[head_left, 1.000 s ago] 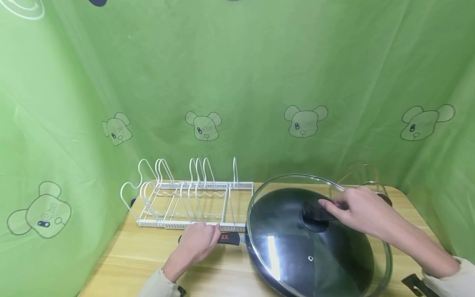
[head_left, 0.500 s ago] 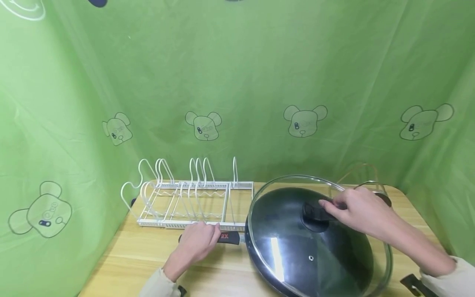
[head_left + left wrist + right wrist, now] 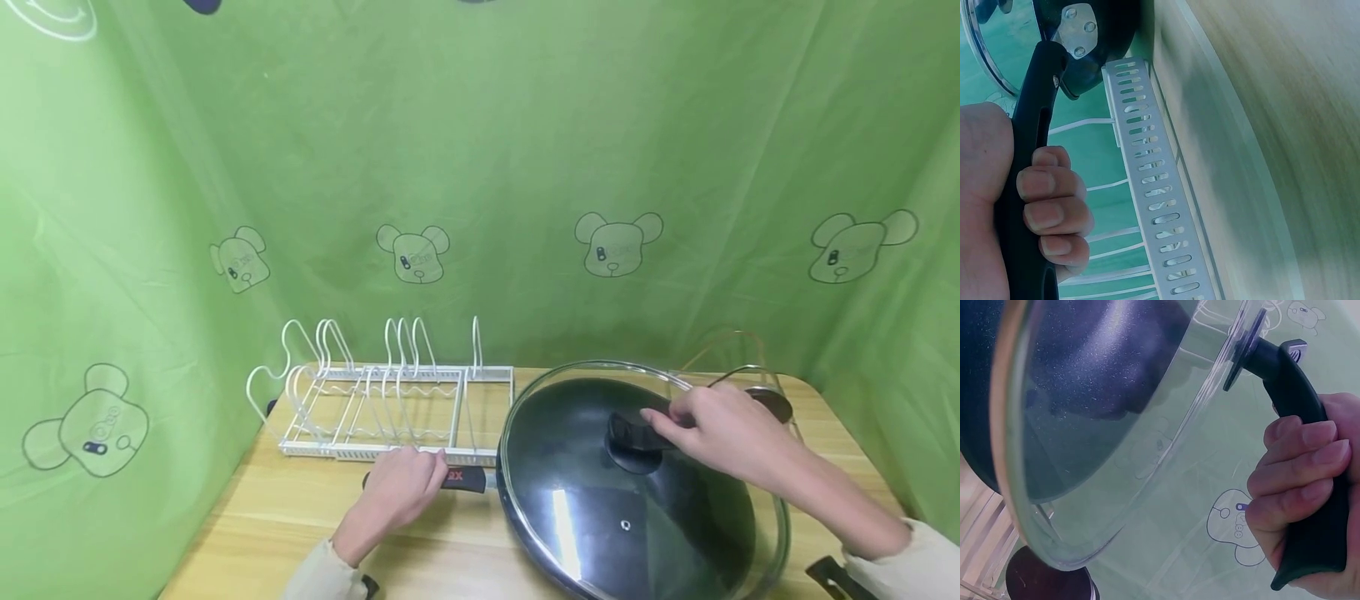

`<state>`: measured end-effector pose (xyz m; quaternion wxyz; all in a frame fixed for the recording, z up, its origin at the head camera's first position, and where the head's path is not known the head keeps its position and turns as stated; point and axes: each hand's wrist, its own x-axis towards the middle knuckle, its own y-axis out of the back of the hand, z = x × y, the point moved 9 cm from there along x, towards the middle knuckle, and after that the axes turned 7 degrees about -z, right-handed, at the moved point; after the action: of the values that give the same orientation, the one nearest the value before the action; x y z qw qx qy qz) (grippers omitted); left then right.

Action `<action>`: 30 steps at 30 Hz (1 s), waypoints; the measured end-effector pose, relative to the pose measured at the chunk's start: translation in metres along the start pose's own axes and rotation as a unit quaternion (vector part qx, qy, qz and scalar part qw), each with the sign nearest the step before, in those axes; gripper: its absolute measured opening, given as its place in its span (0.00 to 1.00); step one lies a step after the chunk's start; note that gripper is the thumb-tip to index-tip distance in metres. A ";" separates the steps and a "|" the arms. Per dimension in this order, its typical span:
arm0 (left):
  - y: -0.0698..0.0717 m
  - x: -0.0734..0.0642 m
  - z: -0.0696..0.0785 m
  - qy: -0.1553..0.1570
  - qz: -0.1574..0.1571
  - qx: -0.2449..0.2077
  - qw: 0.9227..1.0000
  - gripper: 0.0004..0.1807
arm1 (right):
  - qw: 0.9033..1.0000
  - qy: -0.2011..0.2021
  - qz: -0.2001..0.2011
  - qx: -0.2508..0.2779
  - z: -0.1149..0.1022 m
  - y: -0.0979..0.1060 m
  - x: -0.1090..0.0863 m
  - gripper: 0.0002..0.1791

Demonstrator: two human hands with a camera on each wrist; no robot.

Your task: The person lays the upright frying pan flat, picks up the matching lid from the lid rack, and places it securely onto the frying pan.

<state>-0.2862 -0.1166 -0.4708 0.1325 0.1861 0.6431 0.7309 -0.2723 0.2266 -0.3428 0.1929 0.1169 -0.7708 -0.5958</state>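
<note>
A black frying pan is on the right half of the table, its handle pointing left. My left hand grips that handle; in the left wrist view the fingers curl round it. Over the pan is a clear glass lid with a metal rim and a black knob handle. My right hand holds the lid by this handle, fingers wrapped round it in the right wrist view. There the lid stands apart from the pan's dark inside, tilted.
A white wire pan rack with upright loops stands at the left of the table, right behind the pan handle. Behind my right hand sits a dark round-ended item by thin wire loops. Green printed curtain encloses the table's back and sides.
The lid in my right hand has shifted and tilted slightly, its far rim a little lower in the head view. The left hand and pan stay almost still.
</note>
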 end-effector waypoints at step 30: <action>0.001 0.000 0.001 -0.003 0.013 0.010 1.000 0.31 | 1.000 -0.002 -0.016 0.005 0.003 -0.030 0.011 0.31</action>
<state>-0.2858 -0.1156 -0.4695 0.1232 0.1974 0.6473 0.7258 -0.2846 0.2168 -0.3709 0.1813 0.1285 -0.7723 -0.5951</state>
